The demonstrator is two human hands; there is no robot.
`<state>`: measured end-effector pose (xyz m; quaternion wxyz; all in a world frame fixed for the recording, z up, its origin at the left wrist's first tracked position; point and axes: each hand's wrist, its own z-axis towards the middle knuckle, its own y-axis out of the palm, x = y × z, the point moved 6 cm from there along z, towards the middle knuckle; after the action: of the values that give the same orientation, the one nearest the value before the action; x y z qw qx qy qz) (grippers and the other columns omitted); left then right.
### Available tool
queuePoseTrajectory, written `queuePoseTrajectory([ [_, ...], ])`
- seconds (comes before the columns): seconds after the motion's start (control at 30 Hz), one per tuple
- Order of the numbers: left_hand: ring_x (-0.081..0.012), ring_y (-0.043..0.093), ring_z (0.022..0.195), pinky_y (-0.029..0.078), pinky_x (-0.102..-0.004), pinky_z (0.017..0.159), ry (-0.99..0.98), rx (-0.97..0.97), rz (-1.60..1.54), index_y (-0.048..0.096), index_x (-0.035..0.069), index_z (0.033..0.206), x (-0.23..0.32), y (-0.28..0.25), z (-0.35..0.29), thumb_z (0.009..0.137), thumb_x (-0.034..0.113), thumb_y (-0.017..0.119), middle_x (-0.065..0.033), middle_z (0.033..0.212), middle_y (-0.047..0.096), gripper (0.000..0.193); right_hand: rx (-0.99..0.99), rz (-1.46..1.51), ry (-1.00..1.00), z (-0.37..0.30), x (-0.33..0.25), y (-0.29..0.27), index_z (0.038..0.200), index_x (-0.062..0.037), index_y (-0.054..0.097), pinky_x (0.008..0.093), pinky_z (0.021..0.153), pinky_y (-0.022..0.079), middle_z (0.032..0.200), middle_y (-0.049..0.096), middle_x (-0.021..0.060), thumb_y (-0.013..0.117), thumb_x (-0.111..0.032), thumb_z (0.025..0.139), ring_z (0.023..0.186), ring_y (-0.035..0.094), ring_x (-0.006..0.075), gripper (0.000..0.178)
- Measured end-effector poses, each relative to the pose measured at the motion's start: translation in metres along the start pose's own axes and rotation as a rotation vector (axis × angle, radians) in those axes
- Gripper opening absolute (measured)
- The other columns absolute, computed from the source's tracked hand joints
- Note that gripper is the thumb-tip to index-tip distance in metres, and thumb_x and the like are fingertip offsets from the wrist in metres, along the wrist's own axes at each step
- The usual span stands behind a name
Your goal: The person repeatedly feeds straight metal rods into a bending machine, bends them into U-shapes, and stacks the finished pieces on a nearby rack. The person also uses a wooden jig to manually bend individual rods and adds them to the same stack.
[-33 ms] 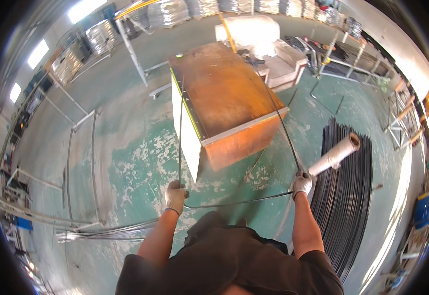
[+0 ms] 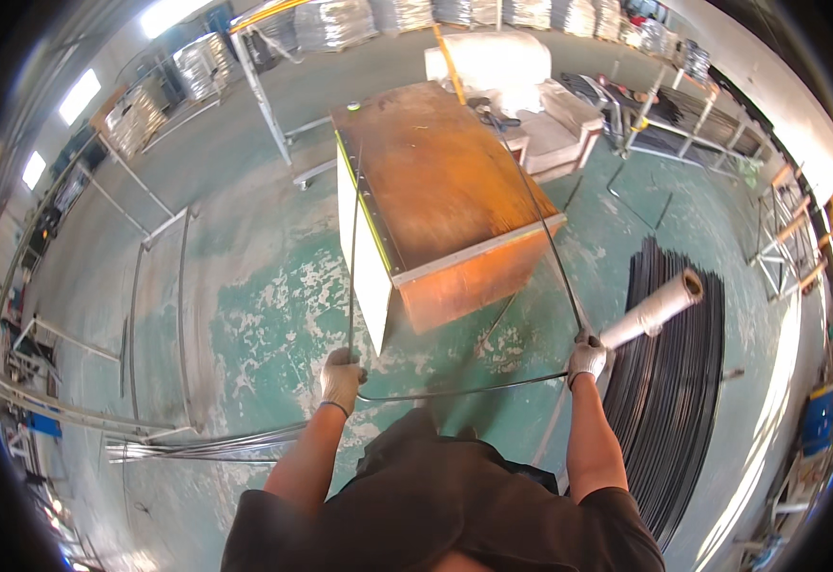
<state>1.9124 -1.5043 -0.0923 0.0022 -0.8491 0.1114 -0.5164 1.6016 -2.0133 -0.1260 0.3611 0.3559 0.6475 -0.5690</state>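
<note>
My left hand, in a pale work glove, is closed around one corner of a thin dark metal rod frame. At the opposite near corner my right hand, also gloved, grips the same frame. Its near side runs between my hands, in front of my body. Two long sides stretch away from me, along the left and right of a brown-topped workbench. The far ends of these sides lie over or beside the bench top; exactly how they meet it I cannot tell.
A big bundle of dark rods lies on the floor at right, with a wrapped roll across it. Lighter metal rods lie at left. Behind the bench stands a pale armchair. A metal stand is at the far left.
The surroundings have shifted very slightly to the right in the view. My hands keep the same hold on the rod frame.
</note>
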Motion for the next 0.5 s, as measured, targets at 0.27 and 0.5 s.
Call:
queuePoseTrajectory([
  [0.27,-0.025,0.072,0.092,0.059,-0.0358,0.075,0.091,0.102,0.094,0.064,-0.004,0.132,0.021,0.083,0.131,0.078,-0.006,0.065,-0.0154,0.116,0.072,0.054,-0.071,-0.098,-0.033,0.13,-0.082,0.12,0.098,0.0011,0.077,0.0401,0.081,0.051,0.085,0.072,0.0141,0.068,-0.038,0.103,0.08,0.062,0.0236,0.041],
  [0.5,-0.0355,0.072,0.115,0.056,-0.0413,0.098,0.162,0.173,0.313,0.067,0.004,0.131,0.043,0.144,0.2,0.085,0.011,0.074,-0.0222,0.12,0.075,0.047,-0.146,-0.208,-0.139,0.218,-0.149,0.206,0.1,0.0009,0.076,0.0463,0.083,0.052,0.092,0.074,0.0233,0.065,-0.041,0.104,0.086,0.069,0.0364,0.043],
])
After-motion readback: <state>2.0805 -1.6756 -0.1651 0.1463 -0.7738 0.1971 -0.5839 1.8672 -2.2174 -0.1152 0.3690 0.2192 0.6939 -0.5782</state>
